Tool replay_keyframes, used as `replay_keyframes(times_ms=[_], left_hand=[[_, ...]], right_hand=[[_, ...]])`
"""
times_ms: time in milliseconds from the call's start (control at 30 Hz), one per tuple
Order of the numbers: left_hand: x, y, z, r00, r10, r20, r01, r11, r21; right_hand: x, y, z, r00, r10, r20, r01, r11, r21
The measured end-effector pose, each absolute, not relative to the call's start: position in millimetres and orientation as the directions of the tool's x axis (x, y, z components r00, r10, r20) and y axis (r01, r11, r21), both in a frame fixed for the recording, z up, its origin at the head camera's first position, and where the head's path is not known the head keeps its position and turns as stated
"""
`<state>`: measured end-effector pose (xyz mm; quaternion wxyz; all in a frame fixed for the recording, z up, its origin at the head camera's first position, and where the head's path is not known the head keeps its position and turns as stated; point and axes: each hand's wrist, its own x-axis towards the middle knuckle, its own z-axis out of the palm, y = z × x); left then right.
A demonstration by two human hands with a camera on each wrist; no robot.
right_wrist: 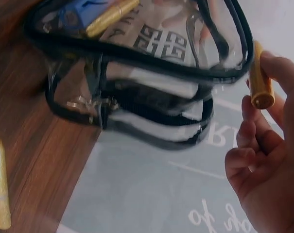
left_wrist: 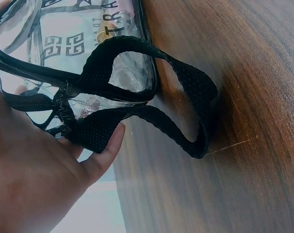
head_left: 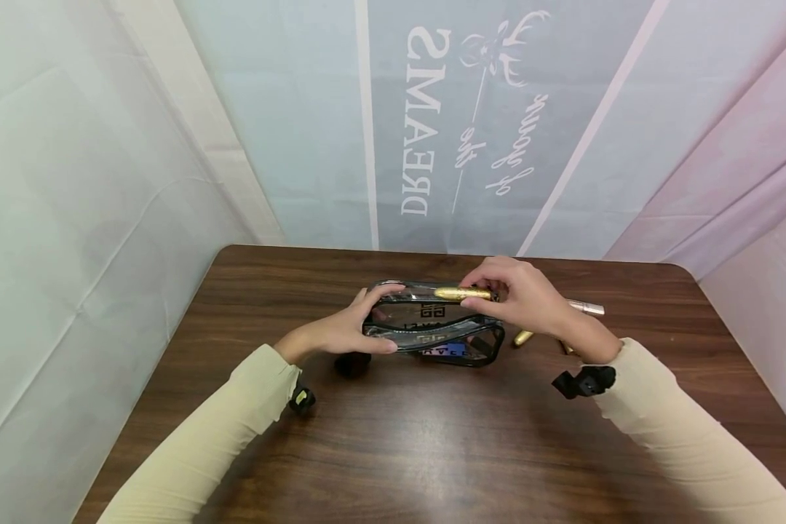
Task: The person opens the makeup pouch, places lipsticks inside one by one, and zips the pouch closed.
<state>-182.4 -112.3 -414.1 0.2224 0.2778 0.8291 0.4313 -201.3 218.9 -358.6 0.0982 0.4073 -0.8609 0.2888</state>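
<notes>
A clear cosmetic bag with black trim (head_left: 426, 336) stands on the table, its top gaping open. At its left end my left hand (head_left: 343, 327) grips it, fingers on the far rim and thumb on the near one. In the left wrist view, a black strap loop (left_wrist: 198, 92) sticks out from that end. My right hand (head_left: 520, 291) pinches a slim gold tube (head_left: 455, 293) above the bag's opening; the right wrist view shows the gold tube (right_wrist: 261, 82) between thumb and fingers. Through the clear wall show a blue item (right_wrist: 81, 14) and another gold tube (right_wrist: 110, 18).
On the wooden table (head_left: 419, 451), a gold tube (head_left: 522, 338) lies right of the bag. Beyond my right wrist is a tube with a silvery end (head_left: 586, 307), partly hidden. A printed cloth backdrop (head_left: 314, 131) hangs behind the table's far edge.
</notes>
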Motion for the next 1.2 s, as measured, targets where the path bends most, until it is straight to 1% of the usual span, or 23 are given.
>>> replay_keyframes(times_ms=[233,367,567,767,933,1200], left_hand=[[-182.4,-112.7,-416.4,-0.753,0.643,-0.136,0.256,0.477,0.841],[-182.6,-112.1,-416.3,-0.749,0.652,-0.123,0.268,0.467,0.843],[-182.9,-112.4,-415.5,-0.744,0.659,-0.111,0.282,0.46,0.842],[-182.9,-112.6,-416.0,-0.746,0.656,-0.116,0.281,0.469,0.837],[-180.5,-112.6,-417.8,-0.754,0.645,-0.127,0.276,0.485,0.83],[-179.2,-111.1,-421.0,-0.762,0.641,-0.095,0.297,0.475,0.828]], right_hand=[[-194.4,199.0,-364.7,-0.634,-0.651,0.417,-0.773,0.546,-0.324],[-192.4,189.7,-369.7,-0.631,-0.66,0.407,-0.775,0.556,-0.301],[-193.4,181.7,-379.5,-0.62,-0.652,0.437,-0.784,0.535,-0.315],[-193.5,180.4,-385.3,-0.63,-0.64,0.439,-0.776,0.532,-0.339],[-192.2,180.0,-388.1,-0.629,-0.649,0.427,-0.777,0.541,-0.321],[-190.6,179.9,-389.8,-0.629,-0.654,0.421,-0.776,0.559,-0.292]])
